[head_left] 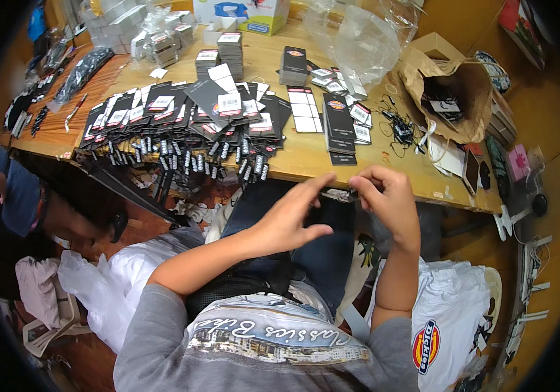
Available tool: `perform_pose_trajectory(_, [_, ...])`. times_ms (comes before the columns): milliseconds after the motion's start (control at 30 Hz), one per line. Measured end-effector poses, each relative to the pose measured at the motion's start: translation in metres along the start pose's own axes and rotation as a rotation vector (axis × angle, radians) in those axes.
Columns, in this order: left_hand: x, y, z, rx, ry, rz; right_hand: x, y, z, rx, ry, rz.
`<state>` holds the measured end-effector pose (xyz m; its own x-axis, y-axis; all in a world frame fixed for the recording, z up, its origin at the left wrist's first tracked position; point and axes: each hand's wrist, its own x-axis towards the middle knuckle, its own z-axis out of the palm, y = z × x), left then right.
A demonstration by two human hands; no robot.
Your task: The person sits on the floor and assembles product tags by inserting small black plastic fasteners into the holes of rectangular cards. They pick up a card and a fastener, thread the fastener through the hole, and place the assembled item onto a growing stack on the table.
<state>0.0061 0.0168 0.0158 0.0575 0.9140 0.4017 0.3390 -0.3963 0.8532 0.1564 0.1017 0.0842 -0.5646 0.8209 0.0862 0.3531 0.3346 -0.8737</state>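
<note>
At the table's front edge, my right hand [391,199] is closed in a pinch, thumb against forefinger. From its fingertips a small black-and-white hang tag [337,195] reaches toward my left hand, seen nearly edge-on. My left hand [289,219] has its fingers stretched out and its thumb apart; its fingertips are close beside the tag, and I cannot tell whether they touch it. Just beyond lie an overlapping row of black hang tags [340,140] and a white label sheet [305,110]. A tangle of black cords [401,124] lies to the right.
A wide heap of black tags with cords [182,114] overhangs the front edge at left. Tag stacks [229,49] stand behind it. At right are a brown paper bag [417,65] and a phone [471,171]. Another person's arm [74,219] shows at left.
</note>
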Motion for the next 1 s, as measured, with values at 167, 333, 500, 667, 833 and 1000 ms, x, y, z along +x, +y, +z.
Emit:
perform_pose_trajectory(167, [0.002, 0.015, -0.016, -0.028, -0.165, -0.113, -0.015, -0.046, 0.007, 0.015, -0.055, -0.215])
perform_pose_trajectory(333, [-0.017, 0.054, -0.068, 0.297, 0.200, 0.283, -0.027, -0.082, 0.016, 0.005, 0.030, -0.551])
perform_pose_trajectory(500, [-0.014, 0.065, -0.136, 0.848, 0.642, 0.327, -0.009, -0.098, 0.068, 0.058, -0.015, -0.879])
perform_pose_trajectory(667, [-0.019, 0.000, -0.208, 1.049, 0.723, 0.163, 0.044, -0.089, 0.164, 0.099, -0.064, -0.892])
perform_pose_trajectory(833, [-0.027, -0.021, -0.222, 1.018, 0.453, 0.041, 0.037, -0.064, 0.198, -0.162, -0.208, -0.742])
perform_pose_trajectory(1000, [-0.027, -0.009, -0.229, 1.026, 0.242, -0.037, 0.052, -0.068, 0.161, -0.368, -0.085, -0.515])
